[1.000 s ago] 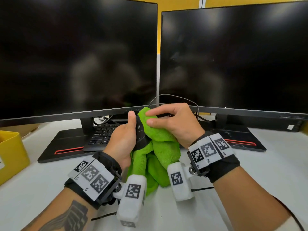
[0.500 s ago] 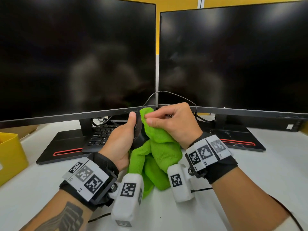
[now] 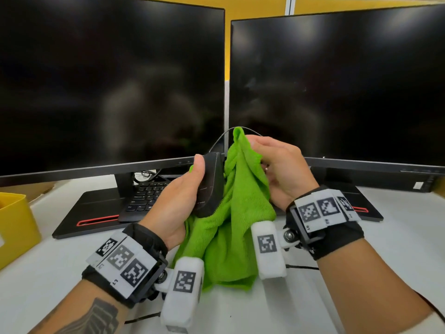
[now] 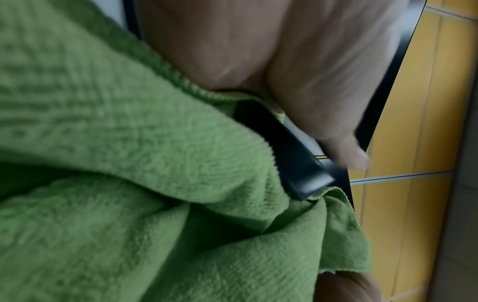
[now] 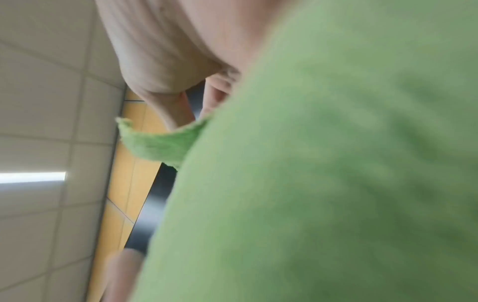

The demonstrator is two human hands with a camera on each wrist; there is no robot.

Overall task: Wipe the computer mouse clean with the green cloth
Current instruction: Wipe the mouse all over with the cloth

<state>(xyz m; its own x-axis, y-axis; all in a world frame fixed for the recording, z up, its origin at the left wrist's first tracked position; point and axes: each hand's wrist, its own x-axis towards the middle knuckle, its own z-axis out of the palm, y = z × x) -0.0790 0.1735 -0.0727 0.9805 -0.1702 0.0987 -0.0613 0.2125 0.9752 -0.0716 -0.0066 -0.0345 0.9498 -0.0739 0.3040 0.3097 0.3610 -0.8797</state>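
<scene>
Head view shows me the left hand [image 3: 178,196] gripping the computer mouse [image 3: 212,184] above the desk [image 3: 385,249], with the thumb on the side that faces me and the other fingers hidden behind it. The mouse is tilted up on its edge, just below the gap between the two monitors, and its cable [image 3: 221,138] leaves toward 12 o'clock. At 3 o'clock from the mouse, the right hand [image 3: 281,169] pinches the upper corner of the green cloth [image 3: 231,227]. The cloth touches the far face of the mouse and hangs down toward 6 o'clock between my wrists.

Left wrist view confirms the thumb [image 4: 323,114] on the black body, with cloth folded against it. Right wrist view is mostly blurred green, so I cannot read the fingers there.

I judge the mouse to be light and stiff, with smooth plastic that may slip, so holding it by the two long sides is best, leaving the top and bottom free for wiping. The cable can pull it back a little. The cloth is soft and limp; I would bunch it under the fingertips rather than hold only a corner.
</scene>
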